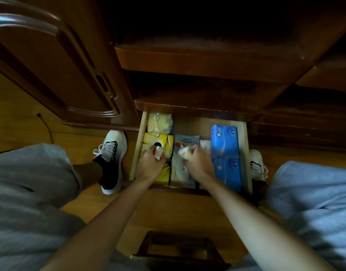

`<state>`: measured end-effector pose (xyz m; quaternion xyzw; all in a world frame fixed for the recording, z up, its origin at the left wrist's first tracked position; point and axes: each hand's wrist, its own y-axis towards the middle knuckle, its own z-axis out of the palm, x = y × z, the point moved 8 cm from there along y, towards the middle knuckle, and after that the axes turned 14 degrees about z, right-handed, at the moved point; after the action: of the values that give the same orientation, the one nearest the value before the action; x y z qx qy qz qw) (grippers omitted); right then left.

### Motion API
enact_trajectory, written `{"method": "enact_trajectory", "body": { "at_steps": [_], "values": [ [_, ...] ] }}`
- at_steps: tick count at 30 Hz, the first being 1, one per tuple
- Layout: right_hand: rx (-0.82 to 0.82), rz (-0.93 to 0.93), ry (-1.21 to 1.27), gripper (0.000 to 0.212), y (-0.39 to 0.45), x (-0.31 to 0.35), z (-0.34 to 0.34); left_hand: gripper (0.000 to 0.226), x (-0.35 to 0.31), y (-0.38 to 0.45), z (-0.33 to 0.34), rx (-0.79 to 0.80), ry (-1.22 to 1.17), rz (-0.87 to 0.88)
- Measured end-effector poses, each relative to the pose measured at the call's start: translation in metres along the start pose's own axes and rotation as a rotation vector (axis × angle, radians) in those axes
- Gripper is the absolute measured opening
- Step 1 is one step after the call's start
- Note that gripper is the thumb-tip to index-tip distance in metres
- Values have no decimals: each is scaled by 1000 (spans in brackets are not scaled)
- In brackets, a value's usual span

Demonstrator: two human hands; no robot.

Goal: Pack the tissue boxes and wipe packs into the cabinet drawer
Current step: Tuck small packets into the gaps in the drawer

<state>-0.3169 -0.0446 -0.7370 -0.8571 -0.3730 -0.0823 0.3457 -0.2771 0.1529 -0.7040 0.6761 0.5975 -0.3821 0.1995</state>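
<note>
The cabinet drawer (137, 145) stands pulled open between my feet and looks nearly full. Along its right wall lie two blue tissue packs (226, 153), end to end. At the left sits a yellow tissue box (158, 139), with a pale wipe pack (160, 123) beyond it and a light-blue wipe pack (184, 141) in the middle. My left hand (149, 165) curls around a small red-and-white pack (158, 153) over the yellow box; my right hand (199, 163) clutches a blurred pale pack (184, 153). By my reckoning, these two are what remains.
</note>
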Motion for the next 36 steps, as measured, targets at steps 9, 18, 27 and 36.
{"method": "enact_trajectory", "body": {
  "at_steps": [9, 18, 27, 36],
  "values": [
    [25, -52, -23, 38, 14, -10, 14, 14, 14, -1, 2, 6, -57, -14],
    [90, -125, -251, 63, 19, -3, 44, 44, 0, 3, 13, 152, 187, 99],
    [-172, -493, -429, 39, -1, 19, 21, 45, 9, -4, 26, 213, 341, 154],
    [24, -276, -94, 50, 5, 14, 10, 39, 20, -4, 5, -118, -322, -258]
  ]
}}
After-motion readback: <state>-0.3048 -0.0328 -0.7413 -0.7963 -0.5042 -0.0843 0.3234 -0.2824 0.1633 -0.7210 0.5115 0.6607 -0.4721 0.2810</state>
